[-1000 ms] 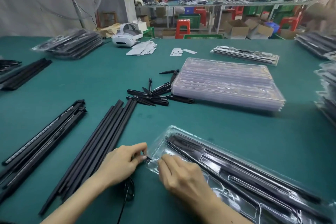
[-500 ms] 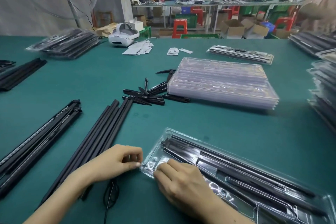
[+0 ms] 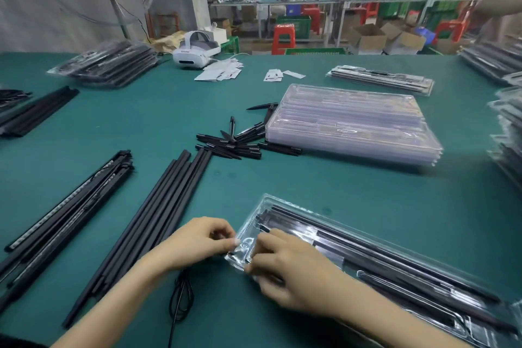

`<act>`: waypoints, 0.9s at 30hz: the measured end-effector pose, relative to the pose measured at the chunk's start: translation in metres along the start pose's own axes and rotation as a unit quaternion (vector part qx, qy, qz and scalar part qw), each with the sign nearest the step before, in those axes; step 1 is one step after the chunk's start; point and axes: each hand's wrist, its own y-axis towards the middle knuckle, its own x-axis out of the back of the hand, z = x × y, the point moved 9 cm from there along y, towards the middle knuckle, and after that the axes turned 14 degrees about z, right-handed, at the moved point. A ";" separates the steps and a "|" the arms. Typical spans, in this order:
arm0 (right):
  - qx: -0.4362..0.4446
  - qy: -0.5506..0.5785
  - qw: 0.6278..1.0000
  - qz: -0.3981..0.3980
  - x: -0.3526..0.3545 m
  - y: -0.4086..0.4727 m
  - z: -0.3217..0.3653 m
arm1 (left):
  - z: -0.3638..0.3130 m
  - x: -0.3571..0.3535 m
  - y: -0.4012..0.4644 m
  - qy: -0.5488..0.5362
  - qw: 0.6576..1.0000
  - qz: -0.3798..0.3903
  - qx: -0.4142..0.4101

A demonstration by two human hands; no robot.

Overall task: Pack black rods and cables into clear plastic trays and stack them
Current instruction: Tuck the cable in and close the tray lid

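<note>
A clear plastic tray point(image 3: 285, 206) lies slantwise in front of me, with long black rods point(image 3: 395, 257) seated in its grooves. My left hand point(image 3: 195, 243) pinches the tray's near-left corner between thumb and fingers. My right hand point(image 3: 288, 271) lies on the same corner from the right, fingers curled on the plastic. A coiled black cable point(image 3: 180, 297) lies on the mat under my left wrist. What sits between my fingertips is hidden.
Loose black rods point(image 3: 147, 229) and a second bundle point(image 3: 65, 215) lie to the left. Short black pieces point(image 3: 234, 144) are scattered beside a stack of empty clear trays point(image 3: 350, 124). Packed trays point(image 3: 381, 79) rest at the back and right edge, with a white headset point(image 3: 195, 51) behind.
My right hand has slid further onto the tray's corner and my left hand has closed in on it. The tray has shifted slightly; everything else on the mat is unmoved.
</note>
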 end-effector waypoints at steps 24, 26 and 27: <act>-0.298 -0.015 0.919 0.259 0.012 0.093 -0.082 | 0.004 -0.002 0.012 -0.058 0.992 0.028 0.104; -0.297 -0.019 0.917 0.264 0.010 0.096 -0.081 | 0.007 -0.002 0.011 -0.083 0.991 0.032 0.102; -0.298 -0.015 0.917 0.263 0.009 0.096 -0.081 | 0.006 -0.002 0.011 -0.096 0.990 0.042 0.099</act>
